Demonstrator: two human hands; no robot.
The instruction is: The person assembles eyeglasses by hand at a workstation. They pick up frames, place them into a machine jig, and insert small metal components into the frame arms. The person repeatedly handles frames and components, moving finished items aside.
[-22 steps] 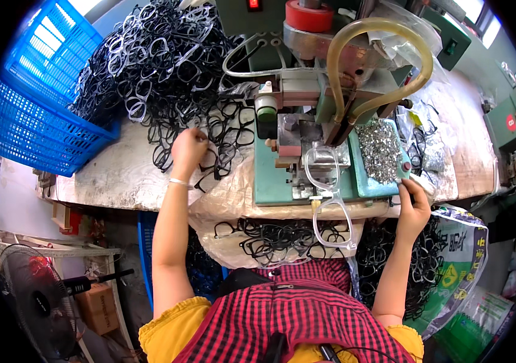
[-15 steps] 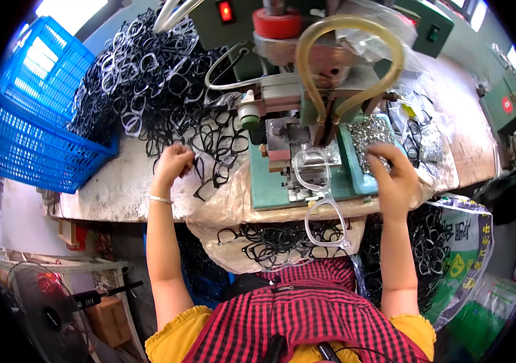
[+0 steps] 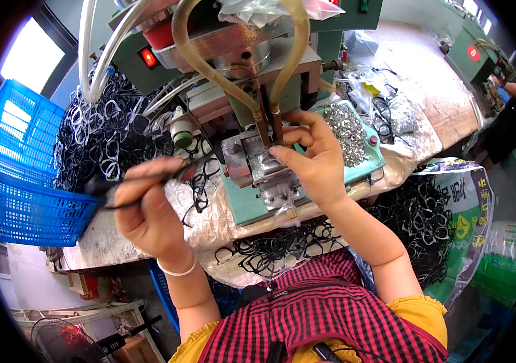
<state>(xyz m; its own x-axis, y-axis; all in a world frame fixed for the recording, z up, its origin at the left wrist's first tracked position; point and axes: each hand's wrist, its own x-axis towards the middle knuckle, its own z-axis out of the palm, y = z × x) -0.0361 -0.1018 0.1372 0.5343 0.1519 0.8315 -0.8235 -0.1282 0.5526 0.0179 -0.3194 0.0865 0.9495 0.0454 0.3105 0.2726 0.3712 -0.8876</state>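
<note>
My left hand (image 3: 152, 215) is raised left of the bench machine, its fingers closed on a dark eyeglass frame (image 3: 102, 186) that is smeared by motion. My right hand (image 3: 315, 160) is at the machine's metal jig (image 3: 270, 166), thumb and fingers bent together beside the two upright copper-coloured rods (image 3: 276, 127). Whatever those fingers hold, if anything, is too small or hidden to make out. At the jig's front edge sits a small see-through piece (image 3: 286, 215), too unclear to name. Right of the jig, a green tray (image 3: 374, 158) holds many tiny metal parts.
A big heap of dark and clear eyeglass frames (image 3: 113, 133) lies at the back left beside blue plastic baskets (image 3: 25, 206). More frames (image 3: 288, 245) lie in the cloth at the table edge and in a sack (image 3: 460, 212) at right. Hoses (image 3: 209, 72) arch above the jig.
My left hand has come up holding a dark eyeglass frame. My right hand has moved from the tray to the jig. The clear frame that hung from the jig is no longer seen there.
</note>
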